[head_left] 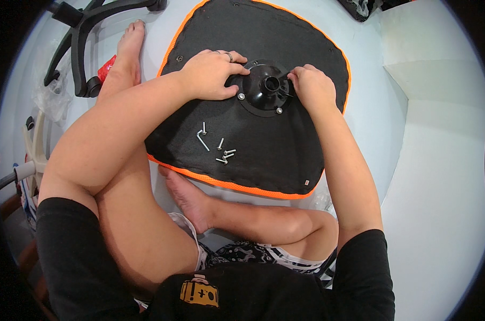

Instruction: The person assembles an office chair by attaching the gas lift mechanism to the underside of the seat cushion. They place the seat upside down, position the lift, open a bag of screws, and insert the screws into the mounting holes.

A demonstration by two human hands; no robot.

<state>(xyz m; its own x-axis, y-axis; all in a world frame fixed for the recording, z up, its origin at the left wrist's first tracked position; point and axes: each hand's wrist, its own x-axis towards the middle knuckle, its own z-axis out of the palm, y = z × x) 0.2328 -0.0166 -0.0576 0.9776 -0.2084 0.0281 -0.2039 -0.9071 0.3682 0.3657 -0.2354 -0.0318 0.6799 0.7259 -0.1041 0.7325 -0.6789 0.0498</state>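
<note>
A black seat cushion (274, 155) with orange edging lies underside up on the floor before me. On it sits a round black mounting plate (259, 94) with a short central tube. Two silver bolts, a left one (241, 97) and a right one (279, 111), show on its near rim. My left hand (213, 75) rests with spread fingers on the plate's left side, thumb low. At the plate's right edge, my right hand (313, 85) has thumb and fingers pinched together; what they hold is hidden.
Several loose bolts (228, 153) lie on the cushion, with a bent hex key (202, 141) beside another bolt. A black star-shaped chair base (82, 32) stands at upper left, near a clear plastic bag (52, 96) and a red packet (106, 68). A white wall (440, 176) rises at right.
</note>
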